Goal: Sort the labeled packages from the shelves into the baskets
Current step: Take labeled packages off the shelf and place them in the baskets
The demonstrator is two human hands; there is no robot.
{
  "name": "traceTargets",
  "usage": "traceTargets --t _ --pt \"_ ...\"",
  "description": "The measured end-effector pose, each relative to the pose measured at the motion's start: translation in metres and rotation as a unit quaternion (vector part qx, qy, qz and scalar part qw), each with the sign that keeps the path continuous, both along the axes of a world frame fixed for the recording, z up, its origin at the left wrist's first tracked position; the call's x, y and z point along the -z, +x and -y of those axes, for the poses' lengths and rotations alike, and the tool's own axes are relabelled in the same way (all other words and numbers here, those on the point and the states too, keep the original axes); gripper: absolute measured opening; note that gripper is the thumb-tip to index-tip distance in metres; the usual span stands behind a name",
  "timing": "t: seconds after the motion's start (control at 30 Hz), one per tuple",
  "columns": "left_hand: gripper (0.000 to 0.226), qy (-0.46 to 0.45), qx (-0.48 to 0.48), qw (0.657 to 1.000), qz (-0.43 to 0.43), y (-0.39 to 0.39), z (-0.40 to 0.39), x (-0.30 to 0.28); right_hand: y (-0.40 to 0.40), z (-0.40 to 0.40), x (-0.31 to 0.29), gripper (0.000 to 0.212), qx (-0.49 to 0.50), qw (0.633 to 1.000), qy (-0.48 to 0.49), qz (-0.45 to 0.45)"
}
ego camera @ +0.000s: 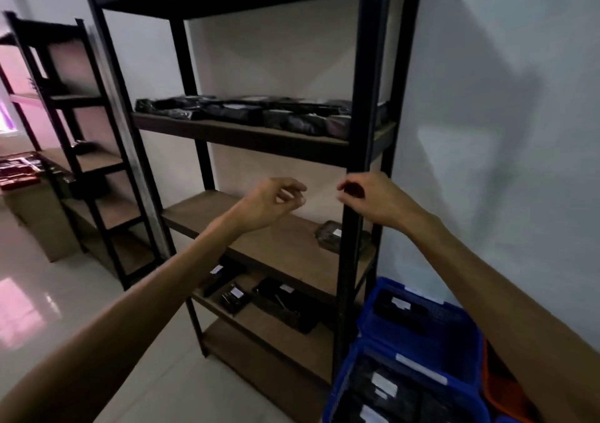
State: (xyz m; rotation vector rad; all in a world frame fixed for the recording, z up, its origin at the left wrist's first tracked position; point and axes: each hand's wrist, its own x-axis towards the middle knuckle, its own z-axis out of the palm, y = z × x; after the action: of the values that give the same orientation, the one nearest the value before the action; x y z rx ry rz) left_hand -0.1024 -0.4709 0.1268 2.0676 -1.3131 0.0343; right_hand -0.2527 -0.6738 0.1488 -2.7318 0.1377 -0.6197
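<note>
Both the left hand [276, 201] and right hand [367, 198] hover loosely curled and empty, so reach up for the dark packages [246, 114] on the shelf [227, 133] above, reading each label before choosing a blue basket [422, 341].

Black rack [360, 97] before me: dark packages [246, 112] fill upper board, one package [329, 236] right on middle board, several labeled ones [276, 299] below.

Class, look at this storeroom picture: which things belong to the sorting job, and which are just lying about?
Part of the job:
black packages on the upper shelf
single package
labelled packages lower down
blue baskets
left hand
right hand

Just lying about:
second rack
cardboard box
red tray
</note>
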Motion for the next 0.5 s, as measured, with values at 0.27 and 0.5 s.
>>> traceTargets --t 0.27,0.5 --pt "0.031 -0.092 -0.031 0.989 0.108 0.057 0.008 -0.078 0.071 -0.024 -0.083 0.023 0.039 0.979 -0.148 0.135" --pt "0.050 -0.015 0.005 0.986 0.168 0.115 0.043 -0.107 0.111 -0.013 -0.111 0.040 0.147 0.905 -0.397 0.039"
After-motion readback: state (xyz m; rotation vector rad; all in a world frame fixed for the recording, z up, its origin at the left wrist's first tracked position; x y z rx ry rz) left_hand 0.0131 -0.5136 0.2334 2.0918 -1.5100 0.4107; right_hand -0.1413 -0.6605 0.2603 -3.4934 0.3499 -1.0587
